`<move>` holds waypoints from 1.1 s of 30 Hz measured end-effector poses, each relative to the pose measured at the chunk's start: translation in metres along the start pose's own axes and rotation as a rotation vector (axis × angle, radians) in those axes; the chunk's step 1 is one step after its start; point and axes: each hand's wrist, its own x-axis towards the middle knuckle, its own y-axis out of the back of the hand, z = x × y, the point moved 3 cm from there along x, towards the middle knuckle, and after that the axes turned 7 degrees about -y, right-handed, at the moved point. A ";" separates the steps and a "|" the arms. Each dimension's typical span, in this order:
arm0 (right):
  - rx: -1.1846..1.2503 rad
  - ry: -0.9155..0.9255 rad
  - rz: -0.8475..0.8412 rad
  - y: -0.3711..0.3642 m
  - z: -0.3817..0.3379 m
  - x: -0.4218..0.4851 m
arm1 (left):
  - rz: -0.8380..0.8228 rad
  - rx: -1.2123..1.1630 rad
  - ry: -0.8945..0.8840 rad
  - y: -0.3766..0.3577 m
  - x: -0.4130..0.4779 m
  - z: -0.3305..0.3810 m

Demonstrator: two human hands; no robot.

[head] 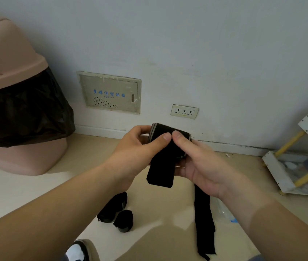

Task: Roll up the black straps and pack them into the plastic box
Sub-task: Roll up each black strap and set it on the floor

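Observation:
Both hands hold a black strap [165, 147] in front of me, above the floor. My left hand [140, 149] grips its left edge, thumb pressed on top. My right hand [196, 162] grips the right side, its thumb meeting the left thumb. One short end of the strap folds down between the hands; the long tail [204, 219] hangs below my right wrist toward the floor. Two rolled black straps [117, 211] lie on the floor below. A clear plastic thing [223, 211], perhaps the box, shows behind my right forearm, mostly hidden.
A pink bin [11, 91] with a black liner stands at the left against the wall. A white rack with yellow bars [300, 161] stands at the right. A wall panel [109, 93] and a socket [184, 111] sit low on the wall. A shoe [79, 251] shows at the bottom.

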 end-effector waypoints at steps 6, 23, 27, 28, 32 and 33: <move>0.146 0.087 0.130 0.005 -0.006 0.002 | -0.091 0.023 0.185 -0.008 -0.002 -0.019; -0.372 0.268 0.470 0.005 0.002 0.001 | 0.175 0.129 -0.079 -0.007 -0.003 -0.015; -0.390 0.316 0.497 0.002 0.005 0.001 | 0.110 0.211 -0.138 -0.014 -0.006 -0.013; -0.407 0.336 0.510 0.000 0.006 0.001 | 0.089 0.217 -0.137 -0.015 -0.007 -0.013; -0.528 0.395 0.563 -0.008 0.016 0.000 | 0.029 0.196 -0.087 -0.024 -0.011 -0.014; -0.549 0.404 0.552 -0.010 0.019 -0.001 | 0.004 0.191 -0.082 -0.027 -0.013 -0.015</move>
